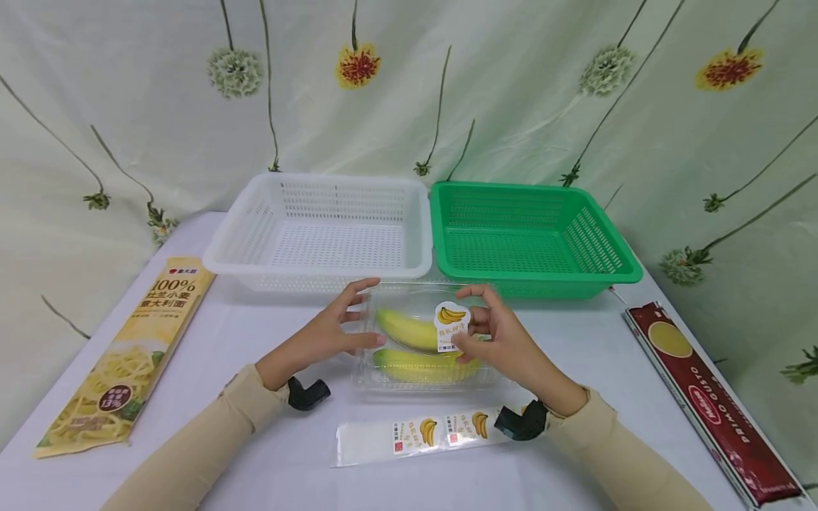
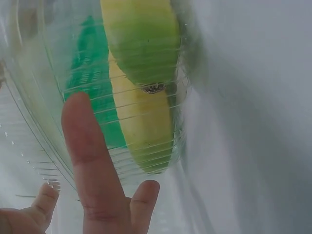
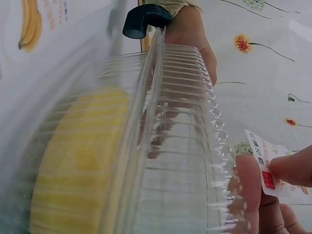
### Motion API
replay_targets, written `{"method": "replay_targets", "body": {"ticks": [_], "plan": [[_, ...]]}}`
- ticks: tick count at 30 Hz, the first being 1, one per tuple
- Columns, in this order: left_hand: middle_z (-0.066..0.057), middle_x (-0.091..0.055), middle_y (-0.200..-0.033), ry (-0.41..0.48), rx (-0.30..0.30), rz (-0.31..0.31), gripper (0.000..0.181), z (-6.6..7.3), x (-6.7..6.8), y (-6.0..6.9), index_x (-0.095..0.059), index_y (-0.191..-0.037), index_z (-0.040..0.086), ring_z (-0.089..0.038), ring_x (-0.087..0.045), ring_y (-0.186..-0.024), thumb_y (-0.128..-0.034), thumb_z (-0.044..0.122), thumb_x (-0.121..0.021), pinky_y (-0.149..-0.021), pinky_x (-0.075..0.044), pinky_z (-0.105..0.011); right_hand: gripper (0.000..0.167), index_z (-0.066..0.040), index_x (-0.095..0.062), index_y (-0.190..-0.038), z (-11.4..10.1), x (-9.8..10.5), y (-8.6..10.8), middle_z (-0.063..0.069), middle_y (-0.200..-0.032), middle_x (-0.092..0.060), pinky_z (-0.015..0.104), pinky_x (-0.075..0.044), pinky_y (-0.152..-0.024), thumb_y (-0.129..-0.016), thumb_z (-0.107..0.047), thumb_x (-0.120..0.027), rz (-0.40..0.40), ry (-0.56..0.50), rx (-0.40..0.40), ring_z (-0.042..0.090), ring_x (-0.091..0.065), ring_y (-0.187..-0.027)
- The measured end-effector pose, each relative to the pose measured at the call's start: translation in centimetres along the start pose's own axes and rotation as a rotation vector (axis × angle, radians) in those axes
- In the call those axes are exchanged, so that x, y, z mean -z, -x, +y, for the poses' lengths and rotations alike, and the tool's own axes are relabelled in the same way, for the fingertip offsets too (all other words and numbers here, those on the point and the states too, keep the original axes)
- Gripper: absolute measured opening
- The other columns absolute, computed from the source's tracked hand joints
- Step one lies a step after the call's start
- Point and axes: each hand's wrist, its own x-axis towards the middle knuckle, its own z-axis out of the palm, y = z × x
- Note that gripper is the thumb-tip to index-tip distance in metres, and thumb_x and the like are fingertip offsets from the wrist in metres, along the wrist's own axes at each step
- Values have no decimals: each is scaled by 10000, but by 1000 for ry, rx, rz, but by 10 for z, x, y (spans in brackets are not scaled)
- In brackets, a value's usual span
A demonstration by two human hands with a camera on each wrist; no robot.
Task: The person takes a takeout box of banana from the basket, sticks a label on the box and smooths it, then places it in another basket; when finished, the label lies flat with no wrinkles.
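A lidded clear plastic container [image 1: 366, 372] sits at the table's middle with two yellow-green bananas [image 1: 409, 365] inside. Against its left side rests my left hand [image 1: 329, 332], fingers spread and fairly straight; in the left wrist view a finger [image 2: 87, 151] lies along the ribbed wall. My right hand [image 1: 505, 341] pinches a white banana label [image 1: 451, 319] between thumb and fingers over the lid's right part. The right wrist view has that label [image 3: 265, 168] standing off the lid, its lower part apart from the plastic. The lid's far right corner is partly behind my fingers.
A backing strip with banana labels [image 1: 364, 443] lies in front of the container. Behind stand a white basket [image 1: 319, 273] and a green basket [image 1: 537, 273]. A yellow pasta packet [image 1: 128, 355] lies left, a dark red packet [image 1: 709, 404] right.
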Motion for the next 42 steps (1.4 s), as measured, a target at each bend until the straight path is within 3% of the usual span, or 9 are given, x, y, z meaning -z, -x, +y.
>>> {"method": "replay_targets", "body": {"ticks": [7, 13, 25, 42], "plan": [[-274, -165, -1743, 34, 17, -4, 990, 1, 0, -1, -247, -1701, 245, -551, -307, -1551, -923, 223, -858, -809, -602, -444, 398, 135, -529, -1350, -5, 3, -11, 34, -955, -698, 299, -590, -654, -988, 77, -684, 48, 7, -91, 197, -632, -779], [-278, -169, -1735, 35, 13, -5, 985, 2, -1, -1, -245, -1698, 233, -551, -325, -1540, -921, 215, -851, -787, -594, -426, 260, 132, -547, -1245, -1, 4, -17, 32, -895, -660, 306, -613, -704, -1016, 73, -657, 49, -2, -99, 143, -652, -760], [-271, -176, -1726, 64, 19, 14, 995, -1, -4, -2, -249, -1692, 240, -546, -325, -1537, -906, 184, -856, -731, -589, -426, 340, 174, -528, -1288, 9, 3, -22, 80, -918, -657, 327, -642, -718, -983, 122, -668, 51, 26, -108, 133, -696, -735], [-257, -218, -1714, 67, 29, 30, 1004, 0, -7, 0, -241, -1700, 235, -548, -327, -1533, -908, 171, -853, -724, -604, -441, 421, 64, -538, -1327, 10, -4, -19, 82, -820, -623, 335, -634, -649, -941, 90, -705, 82, 256, -52, 194, -666, -672]]}}
